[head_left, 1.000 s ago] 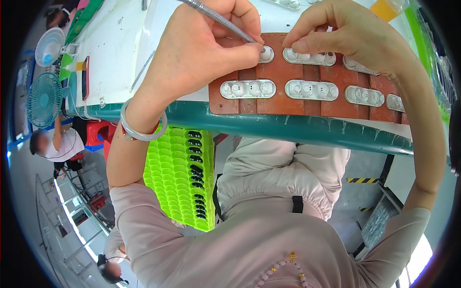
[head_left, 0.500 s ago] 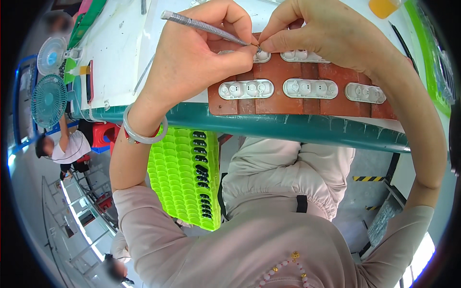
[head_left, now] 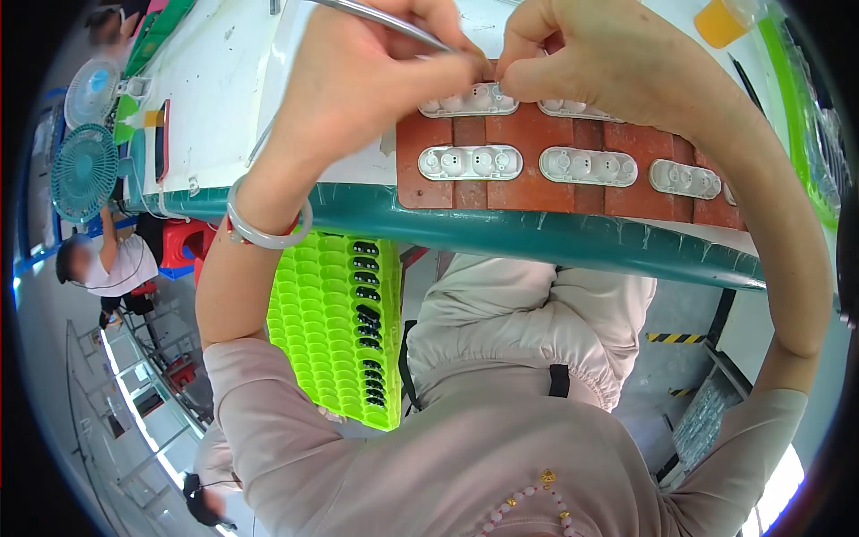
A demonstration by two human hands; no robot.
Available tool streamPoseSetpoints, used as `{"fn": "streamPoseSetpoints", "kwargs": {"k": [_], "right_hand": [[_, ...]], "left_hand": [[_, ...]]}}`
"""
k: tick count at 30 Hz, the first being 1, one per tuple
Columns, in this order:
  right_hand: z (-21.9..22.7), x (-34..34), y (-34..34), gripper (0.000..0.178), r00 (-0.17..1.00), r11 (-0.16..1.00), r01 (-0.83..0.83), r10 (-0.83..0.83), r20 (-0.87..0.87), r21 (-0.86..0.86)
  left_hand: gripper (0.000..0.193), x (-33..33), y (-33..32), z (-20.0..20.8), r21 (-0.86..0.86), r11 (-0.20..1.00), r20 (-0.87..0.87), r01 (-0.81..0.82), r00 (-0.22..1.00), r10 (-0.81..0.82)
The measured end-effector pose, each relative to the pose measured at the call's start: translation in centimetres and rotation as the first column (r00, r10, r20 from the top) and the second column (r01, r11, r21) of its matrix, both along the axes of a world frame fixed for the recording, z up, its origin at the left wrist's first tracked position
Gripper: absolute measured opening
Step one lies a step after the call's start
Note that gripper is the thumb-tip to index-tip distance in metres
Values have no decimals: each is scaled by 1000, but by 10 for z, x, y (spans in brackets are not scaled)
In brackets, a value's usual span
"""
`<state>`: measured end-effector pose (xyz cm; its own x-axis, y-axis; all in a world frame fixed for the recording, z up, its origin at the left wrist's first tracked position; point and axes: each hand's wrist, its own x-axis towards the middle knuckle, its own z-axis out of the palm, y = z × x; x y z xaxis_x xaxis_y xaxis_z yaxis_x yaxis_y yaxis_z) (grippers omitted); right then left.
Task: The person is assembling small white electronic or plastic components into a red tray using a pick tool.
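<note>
My left hand [head_left: 371,89] is closed round a slim silver rod-shaped tool [head_left: 389,21], held slanting like a pen, its tip hidden by the fingers. The thumb and forefinger of my right hand [head_left: 617,58] pinch close beside it; whatever they hold is too small to make out. Both sets of fingertips meet just above an oblong white plastic shell [head_left: 472,103] in the upper row of a reddish-brown fixture board [head_left: 429,195]. Below sit more white shells, among them one at the left [head_left: 470,163], one in the middle [head_left: 588,166] and one at the right [head_left: 684,179].
A bright green tray [head_left: 309,313] with several glossy black parts hangs below the table's green edge [head_left: 537,234]. At the far right stand a yellow-filled container [head_left: 718,25], a dark thin tool [head_left: 745,80] and a green-rimmed bin [head_left: 796,125]. Fans [head_left: 82,170] and other people are leftward.
My left fingers have shifted slightly and blur, and the silver tool lies further up and right, its tip now covered. The board appears a little further right; my right hand stays pinched.
</note>
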<state>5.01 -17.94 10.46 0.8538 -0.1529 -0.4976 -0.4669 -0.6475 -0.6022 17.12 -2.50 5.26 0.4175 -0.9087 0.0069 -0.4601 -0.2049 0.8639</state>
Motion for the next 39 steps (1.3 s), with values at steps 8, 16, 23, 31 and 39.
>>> {"fn": "streamPoseSetpoints", "kwargs": {"k": [8, 16, 23, 31, 39], "right_hand": [[-113, -8, -54, 23, 434, 908, -286, 408, 804, -306], [-20, 9, -12, 22, 999, 999, -51, 51, 19, 8], [-28, 0, -23, 21, 991, 991, -77, 64, 115, 111], [-27, 2, -20, 21, 990, 990, -81, 67, 123, 115], [-4, 1, -5, 23, 995, 995, -32, 22, 102, 91]], "left_hand": [[26, -3, 6, 23, 132, 991, -144, -4, 989, 23], [14, -20, -1, 33, 191, 972, -283, -139, 940, 190], [14, -31, -6, 34, 165, 979, -85, -123, 987, 138], [14, 12, -18, -24, -663, 550, 185, 507, 823, -537], [14, -21, 4, 9, 61, 996, 32, -59, 998, 57]]}}
